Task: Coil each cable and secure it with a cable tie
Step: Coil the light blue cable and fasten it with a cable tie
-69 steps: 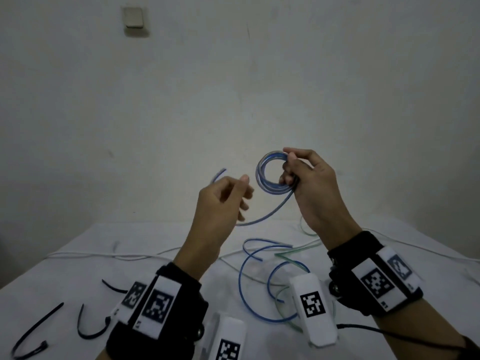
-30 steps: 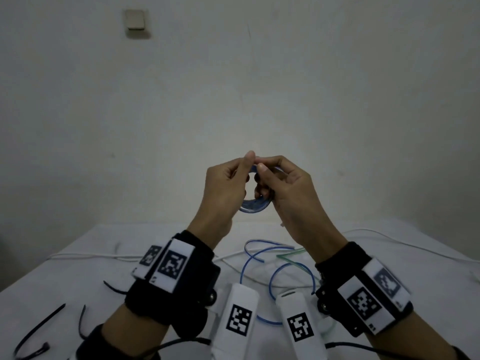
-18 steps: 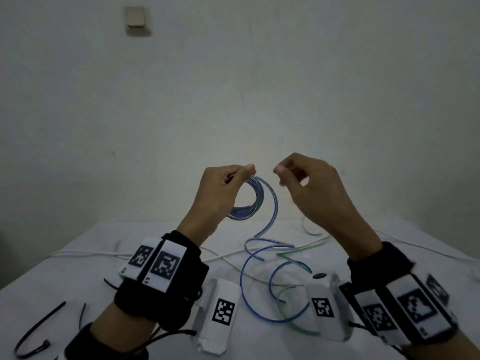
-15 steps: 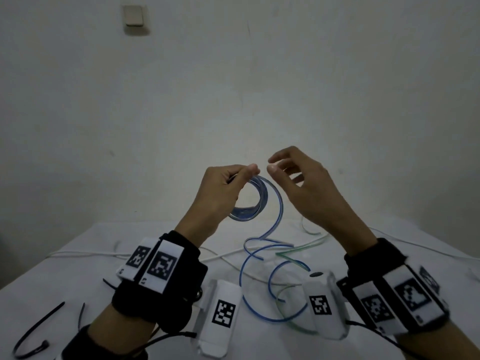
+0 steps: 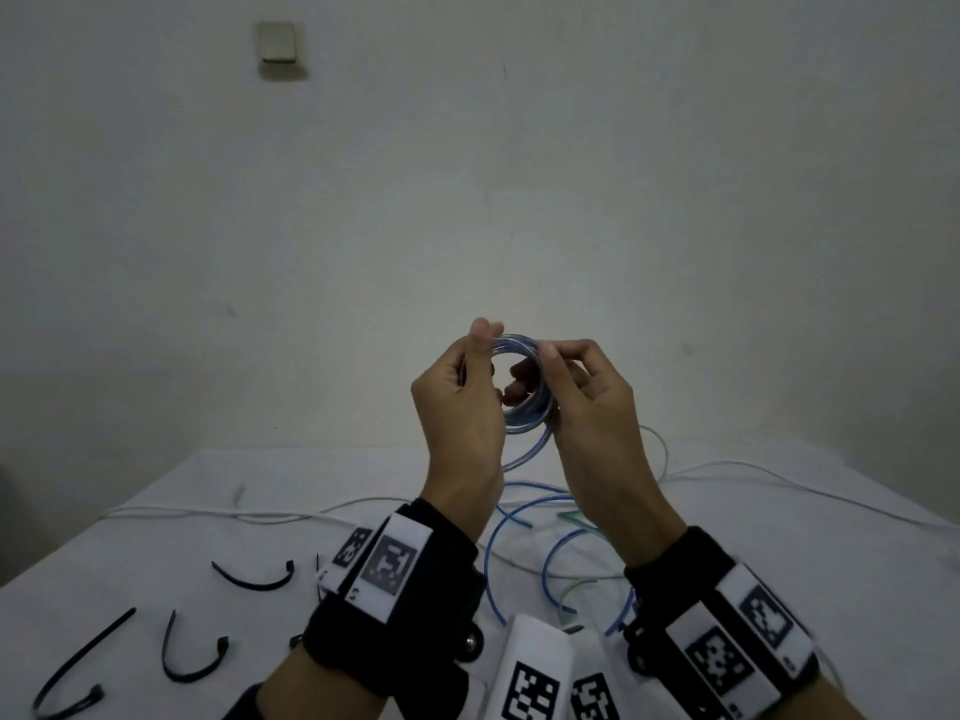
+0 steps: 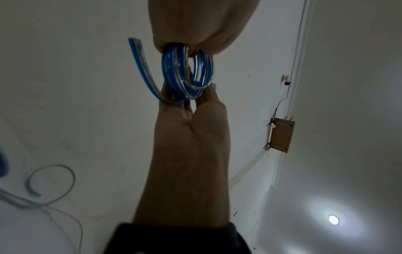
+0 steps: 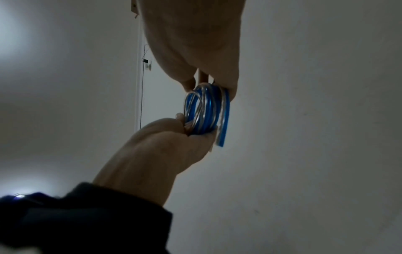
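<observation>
A blue-and-clear cable is wound into a small coil (image 5: 525,407), held up in front of the wall. My left hand (image 5: 480,350) pinches the coil's left side and my right hand (image 5: 535,366) pinches its right side, fingers through the ring. The uncoiled rest of the cable (image 5: 527,452) drops from the coil toward the table. In the left wrist view the coil (image 6: 187,73) sits between both hands, with a loose strand (image 6: 141,68) beside it. The right wrist view shows the coil (image 7: 202,110) the same way. Black cable ties (image 5: 254,576) lie on the table at the left.
Loose blue cable loops (image 5: 498,543), a green cable (image 5: 574,518) and long white cables (image 5: 260,514) are spread over the white table (image 5: 156,537) below my hands. Two more black ties (image 5: 187,659) lie near the front left edge. A plain wall stands behind.
My right hand, free of the coil half a second ago, has come back and now pinches its right side. The hanging strand is shorter and tighter to the coil.
</observation>
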